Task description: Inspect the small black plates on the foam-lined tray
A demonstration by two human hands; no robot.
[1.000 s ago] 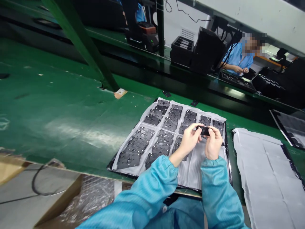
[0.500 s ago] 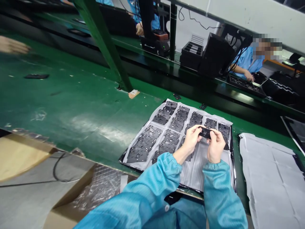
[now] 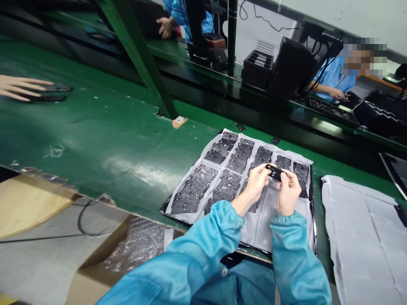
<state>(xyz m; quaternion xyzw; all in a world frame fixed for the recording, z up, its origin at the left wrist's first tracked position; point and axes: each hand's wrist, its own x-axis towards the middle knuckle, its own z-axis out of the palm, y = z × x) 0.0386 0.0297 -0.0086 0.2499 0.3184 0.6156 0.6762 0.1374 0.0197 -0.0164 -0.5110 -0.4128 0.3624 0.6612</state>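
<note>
Thin black rectangular plate point(image 3: 275, 173), slightly tilted, is held above a black-edged tray lined with white sheeting point(image 3: 259, 231). From where I stand, the person's bare left hand point(image 3: 258, 181) pinches one end and the bare right hand point(image 3: 288, 192) the other, apparently leaving its broad face uncovered. Below, pale strips seem to keep flat dark-grey plates point(image 3: 184, 203) in separate, overlapping groups. Rightward on the glossy green tabletop point(image 3: 127, 127) lies a creased white sheet point(image 3: 359, 228); far left, a co-worker's spread hand point(image 3: 19, 88).

Open bench point(image 3: 133, 144) runs left of the tray point(image 3: 256, 231) to the slanting post point(image 3: 136, 57) and another person's hand point(image 3: 19, 87). Parts point(image 3: 185, 203) crowd the tray's left and far pockets; bare lining shows between the sleeves point(image 3: 203, 241).
</note>
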